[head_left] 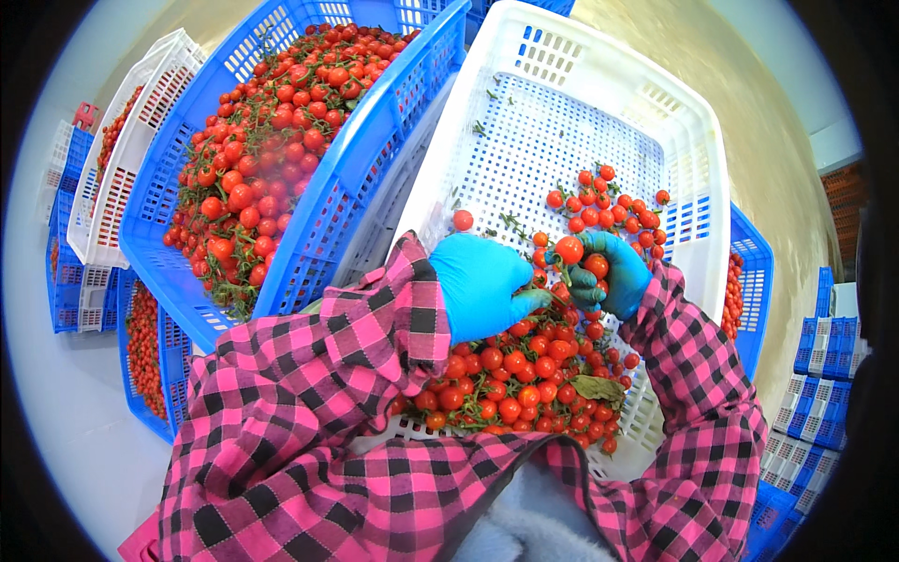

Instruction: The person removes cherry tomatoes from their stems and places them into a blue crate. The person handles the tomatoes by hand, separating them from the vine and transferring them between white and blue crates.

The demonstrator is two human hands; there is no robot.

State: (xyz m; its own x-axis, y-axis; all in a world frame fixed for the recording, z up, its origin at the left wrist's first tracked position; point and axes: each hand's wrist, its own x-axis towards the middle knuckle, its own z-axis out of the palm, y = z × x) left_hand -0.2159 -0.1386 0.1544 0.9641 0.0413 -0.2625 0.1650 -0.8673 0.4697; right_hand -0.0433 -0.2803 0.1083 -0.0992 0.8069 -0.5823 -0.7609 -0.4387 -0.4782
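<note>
Both my hands wear blue gloves and are over a white plastic crate [477,133] of red cherry tomatoes [520,379]. My right hand [611,274], its fingertips darkly stained, curls around a few tomatoes on green stems. My left hand [484,284] is beside it, thumb and fingertips close together at the stems; whether they pinch anything I cannot tell. A smaller cluster of tomatoes lies beyond my right hand. One loose tomato [463,220] rests beyond my left hand. A dry leaf [597,388] lies on the near pile.
A blue crate [337,211] heaped with tomatoes and stems stands close on the left. Further left are a white crate [130,140] and more blue crates with tomatoes. Another blue crate [755,281] is at the right. Stacked blue and white crates [818,379] stand at far right.
</note>
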